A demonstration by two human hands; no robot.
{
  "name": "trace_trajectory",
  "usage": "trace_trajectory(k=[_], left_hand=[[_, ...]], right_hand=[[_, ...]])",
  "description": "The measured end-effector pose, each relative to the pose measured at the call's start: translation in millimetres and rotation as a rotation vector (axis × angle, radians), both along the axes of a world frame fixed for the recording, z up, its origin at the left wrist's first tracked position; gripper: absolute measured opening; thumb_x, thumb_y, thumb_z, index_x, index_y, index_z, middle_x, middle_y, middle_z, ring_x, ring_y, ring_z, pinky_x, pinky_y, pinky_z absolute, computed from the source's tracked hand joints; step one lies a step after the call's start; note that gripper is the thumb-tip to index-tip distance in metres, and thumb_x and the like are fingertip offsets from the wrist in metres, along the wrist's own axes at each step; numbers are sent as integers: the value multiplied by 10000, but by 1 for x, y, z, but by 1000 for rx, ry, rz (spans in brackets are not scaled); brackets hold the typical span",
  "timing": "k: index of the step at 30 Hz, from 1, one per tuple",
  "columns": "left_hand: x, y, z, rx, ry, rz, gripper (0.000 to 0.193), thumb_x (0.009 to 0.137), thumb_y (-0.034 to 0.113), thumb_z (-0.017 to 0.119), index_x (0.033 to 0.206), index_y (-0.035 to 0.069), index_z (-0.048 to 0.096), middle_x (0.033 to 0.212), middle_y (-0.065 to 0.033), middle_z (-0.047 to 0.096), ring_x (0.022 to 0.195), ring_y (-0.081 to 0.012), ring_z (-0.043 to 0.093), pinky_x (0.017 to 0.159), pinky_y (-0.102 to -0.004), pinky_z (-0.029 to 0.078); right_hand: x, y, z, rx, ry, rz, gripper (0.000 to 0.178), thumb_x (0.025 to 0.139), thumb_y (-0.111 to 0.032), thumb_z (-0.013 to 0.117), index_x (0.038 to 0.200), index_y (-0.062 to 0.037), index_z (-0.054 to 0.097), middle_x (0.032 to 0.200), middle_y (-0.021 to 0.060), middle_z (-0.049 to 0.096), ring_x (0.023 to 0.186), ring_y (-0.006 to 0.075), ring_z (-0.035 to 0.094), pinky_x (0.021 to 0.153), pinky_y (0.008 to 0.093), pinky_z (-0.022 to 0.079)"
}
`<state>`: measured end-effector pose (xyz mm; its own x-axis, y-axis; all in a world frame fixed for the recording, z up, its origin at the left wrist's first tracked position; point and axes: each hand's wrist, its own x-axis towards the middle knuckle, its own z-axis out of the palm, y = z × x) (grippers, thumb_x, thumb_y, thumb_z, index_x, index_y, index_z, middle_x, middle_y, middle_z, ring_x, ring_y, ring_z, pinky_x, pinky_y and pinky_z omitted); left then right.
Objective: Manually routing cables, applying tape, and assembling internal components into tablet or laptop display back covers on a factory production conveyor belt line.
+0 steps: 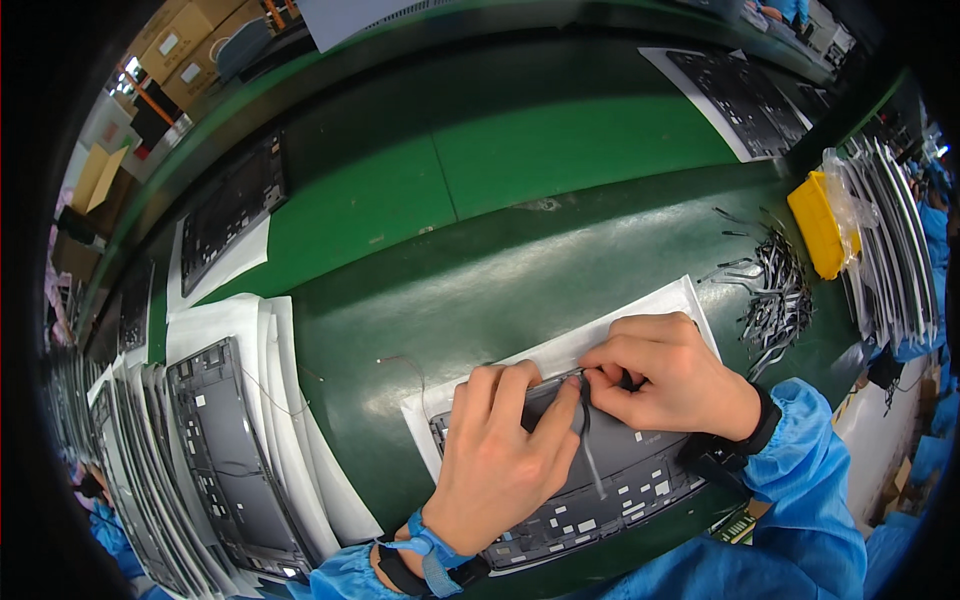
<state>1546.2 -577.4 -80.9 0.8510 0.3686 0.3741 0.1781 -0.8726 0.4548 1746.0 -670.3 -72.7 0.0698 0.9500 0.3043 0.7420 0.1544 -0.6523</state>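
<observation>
A dark grey flat panel point(640, 470) with small white patches lies on a white foam sheet point(660, 305) near the table's front edge. My left hand point(500, 455) lies flat on the panel, its fingers pressing near the upper edge. My right hand point(665, 370) pinches a thin grey strip point(590, 455) at that upper edge; the strip trails down across the panel. Both fingertip groups meet close together.
A stack of similar panels on white sheets point(225, 440) stands at the left. More panels point(230, 205) point(745, 95) lie on the green belt point(560, 150) behind. A pile of thin grey strips point(775, 290), a yellow bin point(818, 222) and stacked sheets point(895, 240) sit at the right.
</observation>
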Motion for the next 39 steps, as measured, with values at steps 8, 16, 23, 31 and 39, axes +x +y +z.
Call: trace_trajectory(k=[8,16,23,31,39], left_hand=[[6,7,-7,-88,-199,122,288,722,-56,775,1002,11,771,901,-96,654,779,-266,606,672,-348,527],[18,11,2,-125,-104,70,143,736,-24,795,830,7,692,792,-69,547,744,-268,563,626,-383,503],[24,10,-2,-20,-118,32,180,679,-15,806,734,12,637,732,-81,491,677,-260,520,576,-387,452],[23,14,-3,-93,-123,11,199,713,-11,789,721,5,591,760,-106,466,704,-290,509,610,-415,460],[25,20,-6,-139,-202,1,172,672,-33,815,727,17,660,717,-67,521,645,-235,537,544,-364,447]], right_hand=[[-2,5,-2,96,-152,32,133,719,-29,752,757,-23,625,671,88,592,583,292,630,504,401,490],[-1,5,-4,114,-200,31,199,743,-49,736,700,-24,543,649,95,542,564,305,598,483,419,466],[2,2,-7,106,-124,66,188,743,-40,722,687,-19,544,649,97,541,560,313,585,481,425,462],[2,4,-7,145,-172,65,167,685,-5,777,758,-48,633,649,37,569,558,240,611,487,368,471],[1,4,-3,91,-171,58,143,708,-25,735,705,-22,592,653,93,585,563,304,611,505,415,485]])
